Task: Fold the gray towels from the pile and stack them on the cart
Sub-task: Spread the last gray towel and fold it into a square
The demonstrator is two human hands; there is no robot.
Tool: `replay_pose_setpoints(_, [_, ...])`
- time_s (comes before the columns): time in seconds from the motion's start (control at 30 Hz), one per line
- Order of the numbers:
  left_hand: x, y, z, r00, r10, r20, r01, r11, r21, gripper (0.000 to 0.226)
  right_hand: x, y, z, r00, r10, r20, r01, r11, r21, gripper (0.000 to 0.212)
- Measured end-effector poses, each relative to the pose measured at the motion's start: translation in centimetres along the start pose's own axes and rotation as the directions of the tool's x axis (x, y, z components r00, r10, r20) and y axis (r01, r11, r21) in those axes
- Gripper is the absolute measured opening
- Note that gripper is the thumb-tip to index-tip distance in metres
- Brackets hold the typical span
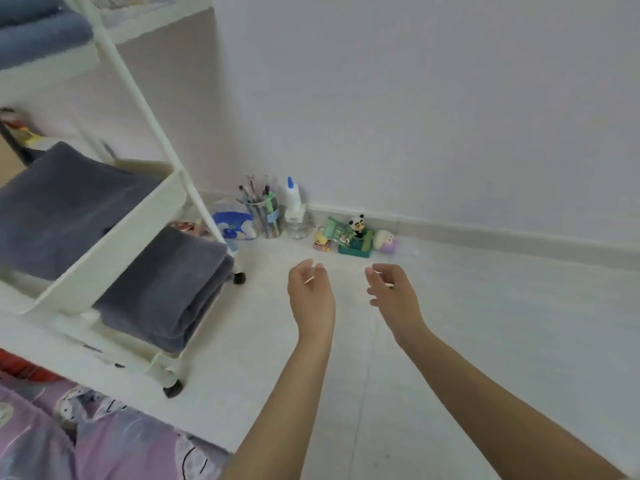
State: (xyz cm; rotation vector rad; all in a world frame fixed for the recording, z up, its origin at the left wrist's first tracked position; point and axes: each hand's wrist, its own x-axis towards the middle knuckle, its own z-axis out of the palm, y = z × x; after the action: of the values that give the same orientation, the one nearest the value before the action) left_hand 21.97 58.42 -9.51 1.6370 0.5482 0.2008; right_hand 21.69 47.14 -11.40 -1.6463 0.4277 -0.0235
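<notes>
White tiled floor [450, 341] and plain white wall [415, 98] fill most of the view. White wheeled cart [114, 237] stands at left, three tiers visible. Top tier: folded blue-gray towel [41, 36]. Middle tier: gray towel [69, 209] lying folded flat in the bin. Bottom tier: stack of folded gray towels [173, 285], folded edges facing the floor side, reaching to the tier's rim. Purple patterned fabric [86, 441] at lower left, in front of the cart. No towel pile in frame. Both forearms extend over the bare floor, right of the cart. Left hand [310, 289] and right hand [391, 289] near each other, not touching; fingers loosely curled, nothing held. Against the baseboard: clear pen cup [265, 216], white glue bottle [292, 197], small panda figure [356, 225] on a green box [356, 245].
</notes>
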Motion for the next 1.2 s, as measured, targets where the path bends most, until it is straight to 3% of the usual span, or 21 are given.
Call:
replay_pose_setpoints(0.03, [-3.0, 0.1, 4.0, 0.991, 0.004, 0.132, -0.006, 1.000, 0.016, 0.016, -0.7, 0.8, -5.2, 0.993, 0.004, -0.116, -0.004, 1.000, 0.002, 0.025])
replay_pose_setpoints(0.2, [-10.1, -0.3, 11.8, 0.903, 0.016, 0.429, -0.035, 0.999, 0.035, 0.008, -3.1, 2.5, -16.0, 0.942, 0.019, -0.335, -0.014, 1.000, 0.017, 0.019])
replay_pose_setpoints(0.3, [-17.7, -1.0, 17.7, 0.766, -0.029, 0.642, -0.054, 0.993, 0.109, 0.013, -6.2, 4.7, -25.3, 0.864, 0.046, -0.501, -0.020, 0.998, 0.057, 0.017])
replay_pose_setpoints(0.37, [-20.6, -1.7, 19.7, 0.704, -0.067, 0.707, -0.052, 0.988, 0.145, 0.014, -7.4, 6.1, -28.9, 0.832, 0.069, -0.550, -0.042, 0.997, 0.061, 0.016])
replay_pose_setpoints(0.43, [-27.0, -2.5, 23.8, 0.597, -0.088, 0.797, -0.095, 0.979, 0.179, 0.015, -10.4, 8.5, -35.8, 0.762, 0.107, -0.638, -0.056, 0.993, 0.099, 0.016])
replay_pose_setpoints(0.67, [-42.1, -6.0, 34.0, 0.406, -0.221, 0.887, -0.114, 0.951, 0.289, 0.016, -17.0, 14.9, -52.9, 0.611, 0.199, -0.766, -0.144, 0.980, 0.140, 0.017])
replay_pose_setpoints(0.73, [-43.9, -6.7, 35.4, 0.391, -0.250, 0.886, -0.093, 0.947, 0.309, 0.016, -17.8, 15.9, -55.0, 0.593, 0.211, -0.777, -0.172, 0.976, 0.133, 0.015])
replay_pose_setpoints(0.77, [-47.9, -7.5, 38.1, 0.348, -0.278, 0.895, -0.105, 0.937, 0.332, 0.016, -19.6, 16.9, -59.2, 0.541, 0.222, -0.811, -0.178, 0.973, 0.147, 0.014])
replay_pose_setpoints(1.03, [-56.9, -10.5, 45.0, 0.251, -0.347, 0.904, -0.177, 0.901, 0.395, 0.014, -23.0, 20.9, -68.5, 0.325, 0.198, -0.925, -0.327, 0.941, 0.086, 0.024])
replay_pose_setpoints(1.1, [-58.9, -10.9, 46.5, 0.220, -0.353, 0.909, -0.178, 0.902, 0.393, 0.015, -23.4, 22.0, -70.3, 0.310, 0.208, -0.928, -0.371, 0.925, 0.083, 0.031])
replay_pose_setpoints(1.2, [-61.6, -11.4, 48.8, 0.172, -0.367, 0.914, -0.169, 0.903, 0.394, 0.016, -23.4, 23.1, -72.8, 0.335, 0.238, -0.912, -0.306, 0.943, 0.133, 0.039])
